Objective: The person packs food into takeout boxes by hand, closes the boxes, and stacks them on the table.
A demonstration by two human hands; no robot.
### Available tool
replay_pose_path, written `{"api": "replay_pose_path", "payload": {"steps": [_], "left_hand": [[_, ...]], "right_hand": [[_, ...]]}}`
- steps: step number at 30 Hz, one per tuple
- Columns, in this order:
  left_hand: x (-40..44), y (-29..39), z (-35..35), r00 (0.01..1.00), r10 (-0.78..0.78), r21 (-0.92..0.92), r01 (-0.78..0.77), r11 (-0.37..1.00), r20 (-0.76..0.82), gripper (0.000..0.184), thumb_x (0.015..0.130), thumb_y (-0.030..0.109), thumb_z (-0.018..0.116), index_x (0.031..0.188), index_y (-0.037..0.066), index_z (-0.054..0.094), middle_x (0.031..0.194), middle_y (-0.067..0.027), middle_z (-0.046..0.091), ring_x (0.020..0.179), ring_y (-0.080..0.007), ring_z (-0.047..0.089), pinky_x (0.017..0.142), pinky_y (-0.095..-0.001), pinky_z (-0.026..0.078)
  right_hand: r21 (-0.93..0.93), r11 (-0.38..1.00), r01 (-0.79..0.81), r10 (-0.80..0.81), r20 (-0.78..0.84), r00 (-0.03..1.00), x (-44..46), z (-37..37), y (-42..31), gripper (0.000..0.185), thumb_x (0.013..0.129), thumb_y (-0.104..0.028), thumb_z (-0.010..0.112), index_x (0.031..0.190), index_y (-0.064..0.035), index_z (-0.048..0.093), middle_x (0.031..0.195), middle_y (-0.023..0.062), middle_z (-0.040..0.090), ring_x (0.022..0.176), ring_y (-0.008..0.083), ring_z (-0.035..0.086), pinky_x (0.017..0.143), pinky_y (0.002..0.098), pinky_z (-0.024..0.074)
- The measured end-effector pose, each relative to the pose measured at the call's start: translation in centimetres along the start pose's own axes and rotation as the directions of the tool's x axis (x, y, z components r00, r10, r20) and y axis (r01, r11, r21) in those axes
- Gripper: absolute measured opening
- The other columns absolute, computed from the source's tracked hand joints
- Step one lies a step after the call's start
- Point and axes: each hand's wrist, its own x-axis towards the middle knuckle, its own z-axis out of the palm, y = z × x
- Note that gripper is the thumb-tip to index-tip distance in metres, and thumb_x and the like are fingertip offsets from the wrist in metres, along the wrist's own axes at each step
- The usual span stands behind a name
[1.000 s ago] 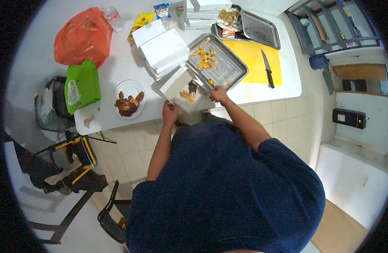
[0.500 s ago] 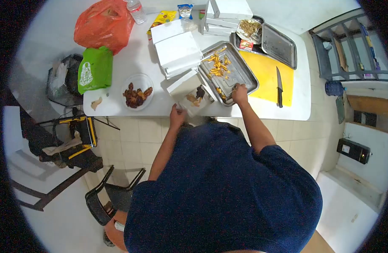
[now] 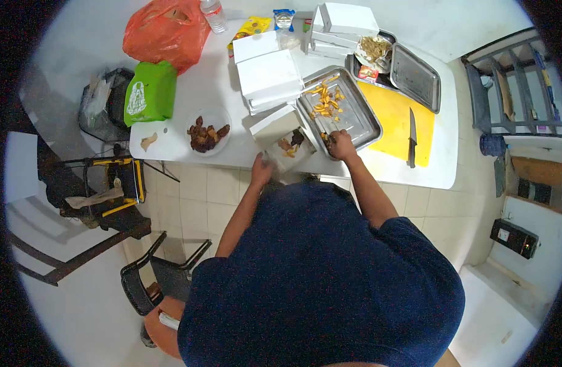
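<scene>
Left of the tray (image 3: pixel 358 120), the left hand's (image 3: pixel 262 169) grip is clamped on the box's (image 3: pixel 273 127) near corner, sensible for likely light, bendy card; the right hand's (image 3: pixel 342 146), at the tray, I cannot tell.

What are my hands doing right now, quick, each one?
Left hand: closed on the near edge of the open white box.
Right hand: fingers down in the metal tray; whether it grips anything can't be told.
</scene>
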Motion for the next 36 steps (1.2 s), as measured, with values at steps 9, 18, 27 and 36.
{"api": "replay_pose_path", "payload": {"steps": [9, 18, 27, 36], "left_hand": [[1.3, -2.5, 0.2, 0.999, 0.041, 0.036, -0.041, 0.999, 0.012, 0.067, 0.078, 0.017, 0.071, 0.133, -0.002, 0.038, 0.086, -0.0128, 0.063, 0.077, -0.0215, 0.062, 0.069, -0.0347, 0.051], [1.3, -1.8, -0.2, 0.989, -0.07, -0.186, 0.094, 0.978, 0.127, 0.071, 0.08, 0.014, 0.07, 0.139, 0.001, 0.033, 0.091, -0.0155, 0.065, 0.078, -0.0247, 0.066, 0.069, -0.0365, 0.054], [4.4, -6.4, 3.1, 0.999, 0.015, -0.099, -0.01, 0.995, 0.048, 0.061, 0.079, 0.015, 0.069, 0.133, 0.011, 0.04, 0.091, -0.0169, 0.067, 0.084, -0.028, 0.067, 0.075, -0.0418, 0.053], [3.7, -6.4, 4.6, 0.994, 0.098, -0.159, -0.104, 0.982, -0.043, 0.05, 0.078, 0.015, 0.068, 0.122, 0.004, 0.047, 0.102, -0.0208, 0.064, 0.098, -0.0382, 0.062, 0.085, -0.0445, 0.049]], "right_hand": [[-0.102, 0.994, 0.043, -0.032, 0.109, 0.994, -1.5, -0.4, -1.9, 0.039, 0.086, -0.018, 0.055, 0.124, -0.0242, 0.059, 0.111, 0.0209, 0.055, 0.102, 0.0397, 0.056, 0.087, 0.0474, 0.0498], [-0.124, 0.99, 0.073, -0.065, 0.065, 0.996, 0.3, 2.9, 0.1, 0.016, 0.082, -0.016, 0.055, 0.086, -0.0074, 0.069, 0.099, 0.0242, 0.062, 0.087, 0.039, 0.059, 0.082, 0.0448, 0.0494], [-0.05, 0.999, 0.01, -0.015, -0.102, 0.995, 0.3, 1.8, 0.1, 0.036, 0.076, -0.037, 0.072, 0.08, -0.0014, 0.07, 0.075, 0.0186, 0.067, 0.072, 0.0344, 0.066, 0.068, 0.0426, 0.0515], [0.259, 0.934, -0.245, 0.27, -0.066, 0.961, 1.7, 3.7, 5.1, 0.018, 0.071, -0.013, 0.076, 0.083, -0.0011, 0.071, 0.073, 0.0086, 0.069, 0.063, 0.0153, 0.063, 0.062, 0.0312, 0.0517]]}}
